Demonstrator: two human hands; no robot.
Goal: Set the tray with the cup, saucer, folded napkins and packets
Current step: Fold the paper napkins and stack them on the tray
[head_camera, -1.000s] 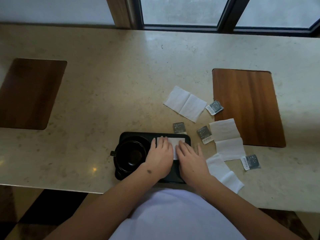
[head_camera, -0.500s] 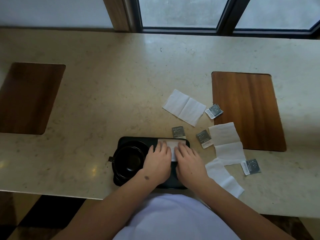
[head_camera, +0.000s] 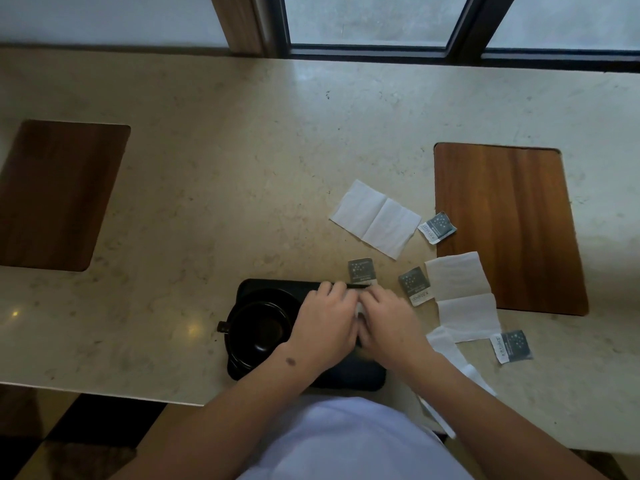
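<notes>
Both hands, left (head_camera: 325, 327) and right (head_camera: 388, 323), press a napkin (head_camera: 360, 308) flat on the tray (head_camera: 270, 285), fingers narrow, nearly touching; loose napkins (head_camera: 375, 218) and packets (head_camera: 414, 285) lie right of the right fingers, nearer that hand.

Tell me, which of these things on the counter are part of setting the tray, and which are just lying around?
Part of the job:
black tray
cup on its saucer
napkin under both hands
three loose napkins
four packets

Just lying about:
two wooden mats
</notes>
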